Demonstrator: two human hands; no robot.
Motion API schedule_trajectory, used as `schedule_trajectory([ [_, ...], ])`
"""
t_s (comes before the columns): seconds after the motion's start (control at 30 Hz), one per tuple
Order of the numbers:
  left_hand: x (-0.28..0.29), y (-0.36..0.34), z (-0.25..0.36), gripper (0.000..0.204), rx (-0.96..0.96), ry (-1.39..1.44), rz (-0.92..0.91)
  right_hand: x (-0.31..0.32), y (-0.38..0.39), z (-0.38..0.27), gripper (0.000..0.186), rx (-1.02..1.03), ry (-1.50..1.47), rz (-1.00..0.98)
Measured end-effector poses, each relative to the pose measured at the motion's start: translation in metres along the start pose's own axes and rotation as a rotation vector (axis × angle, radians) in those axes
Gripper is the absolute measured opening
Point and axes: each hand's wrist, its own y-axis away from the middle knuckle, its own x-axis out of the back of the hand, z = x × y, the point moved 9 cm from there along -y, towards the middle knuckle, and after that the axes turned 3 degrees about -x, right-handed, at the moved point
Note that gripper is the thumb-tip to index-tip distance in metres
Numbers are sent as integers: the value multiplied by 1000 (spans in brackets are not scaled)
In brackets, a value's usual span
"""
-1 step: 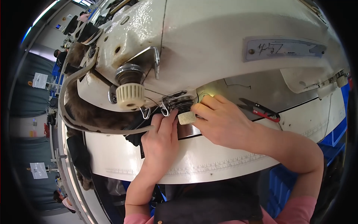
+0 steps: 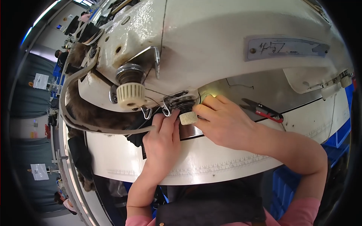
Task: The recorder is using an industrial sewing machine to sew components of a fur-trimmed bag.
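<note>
No shift from previous picture; work at small cream knob point(image 2: 187, 118) unadvanced. Right hand point(image 2: 222, 122) pinched on it, centre, below sewing machine head point(image 2: 226, 45). Left hand point(image 2: 162, 139) touching just left, fingers together; grip on thread: cannot tell. Two cream knobs, larger knob point(image 2: 131, 95) farther left; one red-handled snips point(image 2: 264, 110) right.

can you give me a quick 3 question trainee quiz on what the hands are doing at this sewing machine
1. True or false: the right hand lies flat on the table, away from the machine.
2. Which hand's fingers touch the small cream knob?
3. The thread snips lie: A) left of the left hand B) right of the right hand C) in a hand

Key: 1 false; 2 right, left fingertips close beside it; 3 B
</note>
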Motion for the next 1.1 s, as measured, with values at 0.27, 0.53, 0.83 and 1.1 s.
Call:
schedule_trajectory([
  [0.27,-3,0,-21,28,310,233,-36,-1,5,0,26,15,-127,50],
  [0.53,1,-2,-26,17,280,318,8,-2,0,-1,32,-38,-66,41],
  [0.83,-13,6,-35,23,642,691,-140,-7,-3,5,31,-81,-69,23],
  [1.1,-11,-1,-32,24,593,516,-195,-11,-9,8,16,-78,-29,15],
])
